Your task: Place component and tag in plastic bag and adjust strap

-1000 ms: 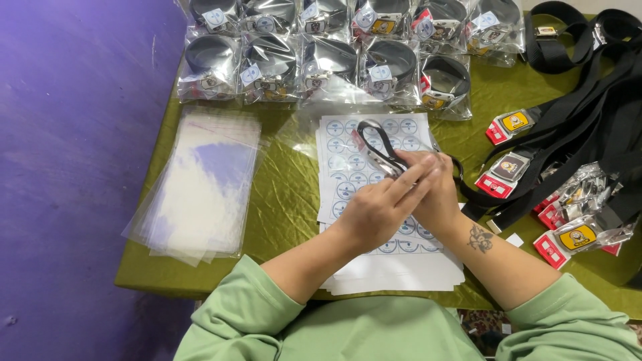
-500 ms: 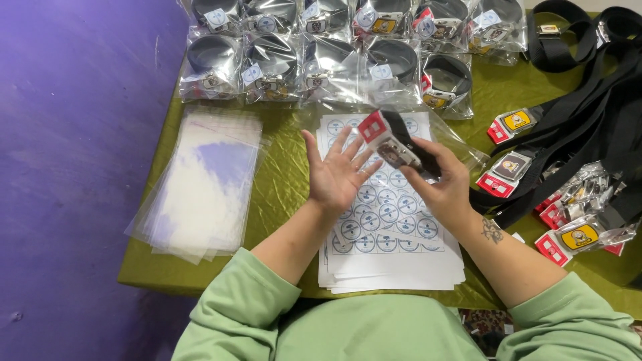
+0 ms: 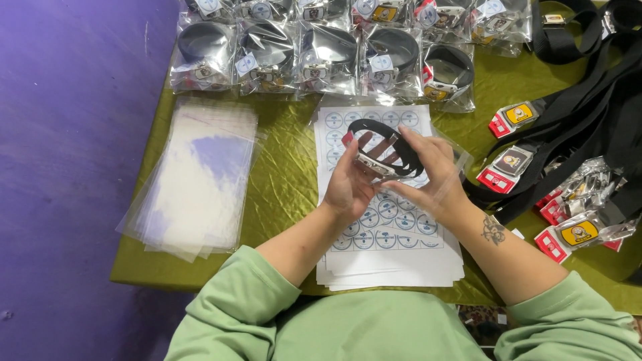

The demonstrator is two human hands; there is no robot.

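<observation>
Both my hands hold a coiled black belt (image 3: 386, 144) with a metal buckle and a red tag above a stack of white sticker sheets (image 3: 394, 234). My left hand (image 3: 351, 184) grips the buckle side of the coil from the left. My right hand (image 3: 428, 174) wraps around the coil's right side, its fingers over the black strap. The sheets carry rows of round blue-and-white stickers and lie on the olive-green tablecloth (image 3: 287, 180).
A pile of clear plastic bags (image 3: 197, 177) lies at the left. Several bagged coiled belts (image 3: 321, 57) line the back edge. Loose black belts with red-tagged buckles (image 3: 568, 134) spread over the right side. Purple floor (image 3: 67, 167) lies left of the table.
My left hand, spread flat over the sheets half a second ago, has come back to the belt. The belt is now a rounder coil held by both hands, lower over the sheets.
</observation>
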